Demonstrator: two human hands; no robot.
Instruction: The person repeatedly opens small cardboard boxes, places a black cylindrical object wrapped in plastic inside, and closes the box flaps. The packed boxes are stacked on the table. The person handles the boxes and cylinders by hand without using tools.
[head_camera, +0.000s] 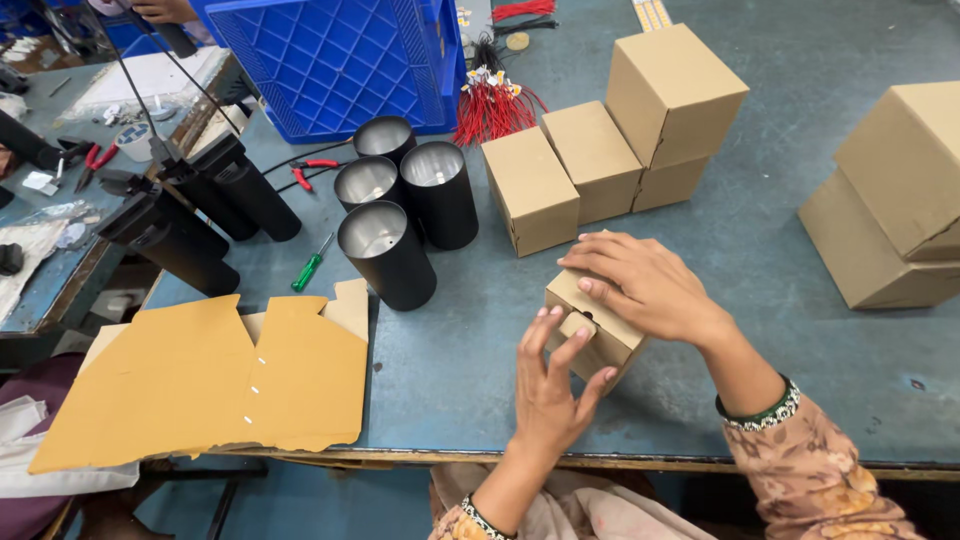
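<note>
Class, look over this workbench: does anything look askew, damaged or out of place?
Little stands out. The flat cardboard blanks overhang the table's front edge at the left. The small box under the right hand and left hand sits tilted, its flap not yet shut. The closed boxes look undamaged.

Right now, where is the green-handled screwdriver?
In the head view, the green-handled screwdriver lies on the blue table, left of centre, between the nearest black cylinder and the flat cardboard blanks.
</note>
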